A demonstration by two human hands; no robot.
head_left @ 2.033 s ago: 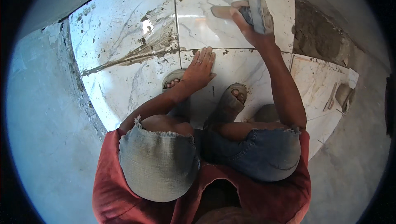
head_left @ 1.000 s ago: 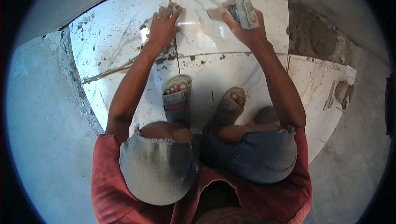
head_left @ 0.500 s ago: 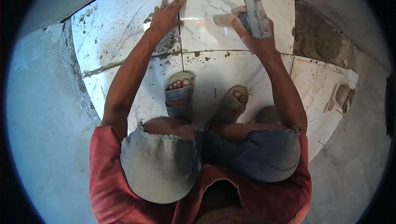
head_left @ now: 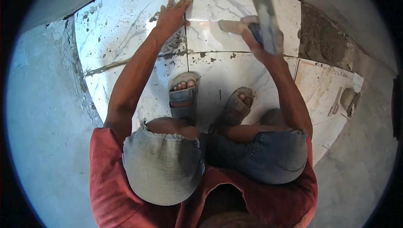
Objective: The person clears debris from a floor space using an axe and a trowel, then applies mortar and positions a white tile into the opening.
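I squat on white marble-look floor tiles (head_left: pixel 235 77) in grey sandals. My left hand (head_left: pixel 172 16) lies flat, fingers spread, on the far left tile (head_left: pixel 121 31) beside the joint between two tiles. My right hand (head_left: pixel 256 33) is closed around the handle of a flat steel trowel (head_left: pixel 266 16), held above the far right tile (head_left: pixel 243 1). Grey mortar smears mark the joints near my left hand.
A patch of wet dark mortar (head_left: pixel 325 41) lies to the right of the far tiles. Another tool (head_left: pixel 346 100) rests on the right tile. Bare grey concrete floor (head_left: pixel 46 102) stretches to the left and right.
My left hand moved from the near tile by my foot up to the far left tile and now lies flat there. My right hand with the trowel stays about where it was.
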